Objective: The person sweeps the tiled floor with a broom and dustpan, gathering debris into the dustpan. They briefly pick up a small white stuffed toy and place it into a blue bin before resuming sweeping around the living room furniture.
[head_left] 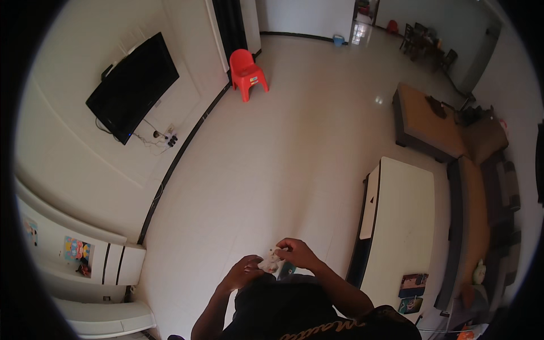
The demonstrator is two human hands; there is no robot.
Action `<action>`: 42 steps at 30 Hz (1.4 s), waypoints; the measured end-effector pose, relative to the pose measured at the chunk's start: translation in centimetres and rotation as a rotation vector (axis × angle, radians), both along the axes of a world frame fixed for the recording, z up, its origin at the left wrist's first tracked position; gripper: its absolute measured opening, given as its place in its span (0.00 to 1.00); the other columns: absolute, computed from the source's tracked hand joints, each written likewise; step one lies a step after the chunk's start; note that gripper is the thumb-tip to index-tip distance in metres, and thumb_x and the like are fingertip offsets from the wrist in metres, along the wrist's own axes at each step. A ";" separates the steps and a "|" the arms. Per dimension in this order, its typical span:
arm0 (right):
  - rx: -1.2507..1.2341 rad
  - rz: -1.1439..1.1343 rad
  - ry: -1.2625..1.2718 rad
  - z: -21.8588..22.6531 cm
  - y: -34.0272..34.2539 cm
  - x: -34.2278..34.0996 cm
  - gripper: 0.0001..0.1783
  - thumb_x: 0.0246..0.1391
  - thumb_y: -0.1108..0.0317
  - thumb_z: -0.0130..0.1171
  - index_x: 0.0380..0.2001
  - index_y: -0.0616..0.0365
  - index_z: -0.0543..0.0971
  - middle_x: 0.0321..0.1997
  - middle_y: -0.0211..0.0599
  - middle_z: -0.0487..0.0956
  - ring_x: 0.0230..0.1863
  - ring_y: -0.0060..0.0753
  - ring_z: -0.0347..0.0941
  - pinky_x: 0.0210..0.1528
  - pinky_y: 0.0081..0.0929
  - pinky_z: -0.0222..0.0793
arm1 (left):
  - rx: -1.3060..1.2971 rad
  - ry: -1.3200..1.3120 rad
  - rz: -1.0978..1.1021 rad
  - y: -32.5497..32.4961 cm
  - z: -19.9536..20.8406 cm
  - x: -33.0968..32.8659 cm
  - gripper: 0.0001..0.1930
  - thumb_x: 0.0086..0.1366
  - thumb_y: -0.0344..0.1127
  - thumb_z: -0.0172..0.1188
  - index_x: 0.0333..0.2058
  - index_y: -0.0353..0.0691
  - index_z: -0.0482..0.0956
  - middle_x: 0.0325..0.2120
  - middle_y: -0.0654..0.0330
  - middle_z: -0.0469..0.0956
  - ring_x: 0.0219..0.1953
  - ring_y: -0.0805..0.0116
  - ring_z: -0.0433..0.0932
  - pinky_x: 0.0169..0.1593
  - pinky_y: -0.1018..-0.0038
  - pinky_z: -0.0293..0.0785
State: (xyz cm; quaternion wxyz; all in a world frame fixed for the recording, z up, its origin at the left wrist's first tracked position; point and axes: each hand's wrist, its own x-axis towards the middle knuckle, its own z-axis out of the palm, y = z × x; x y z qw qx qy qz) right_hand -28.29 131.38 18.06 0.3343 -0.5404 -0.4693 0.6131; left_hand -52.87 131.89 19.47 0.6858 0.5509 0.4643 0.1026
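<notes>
Close in front of my body, at the lower middle, I hold a small whitish crumpled thing [270, 264]; it is too small and blurred to tell its kind. My left hand [245, 272] is closed around its left side. The fingers of my right hand [298, 254] are bent in a pinch at its upper right edge. Just below the right hand shows a bit of a teal-and-white thing [287, 269], mostly hidden by the hand and my dark shirt.
A long white coffee table [399, 209] stands at my right, with a grey-and-tan sofa [470, 209] beyond it. Far ahead is a red plastic chair [247, 73]. On the left wall hangs a television [136, 88], above a white cabinet [122, 266]. Pale tiles [294, 136] cover the floor.
</notes>
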 end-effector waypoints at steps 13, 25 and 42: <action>-0.057 -0.200 -0.147 -2.1 35.9 17.3 0.18 0.51 0.57 0.61 0.37 0.62 0.79 0.30 0.33 0.80 0.30 0.24 0.74 0.35 0.24 0.71 | 0.049 -0.040 0.034 42.9 -7.9 13.4 0.30 0.56 0.31 0.67 0.55 0.32 0.65 0.38 0.52 0.79 0.40 0.66 0.79 0.44 0.74 0.76; -0.112 -0.750 -0.199 -6.2 56.0 39.4 0.15 0.51 0.64 0.61 0.38 0.65 0.77 0.31 0.38 0.80 0.30 0.26 0.77 0.35 0.23 0.74 | 0.482 0.101 -0.486 83.7 -2.1 44.7 0.28 0.58 0.42 0.65 0.54 0.38 0.69 0.40 0.54 0.79 0.39 0.67 0.79 0.44 0.72 0.75; 0.255 -0.341 -0.356 2.5 111.8 77.3 0.15 0.47 0.66 0.61 0.38 0.60 0.77 0.34 0.38 0.78 0.33 0.30 0.75 0.37 0.25 0.72 | 0.175 0.097 -0.081 120.1 -8.8 68.4 0.24 0.60 0.39 0.61 0.52 0.33 0.70 0.35 0.57 0.81 0.37 0.70 0.79 0.42 0.75 0.74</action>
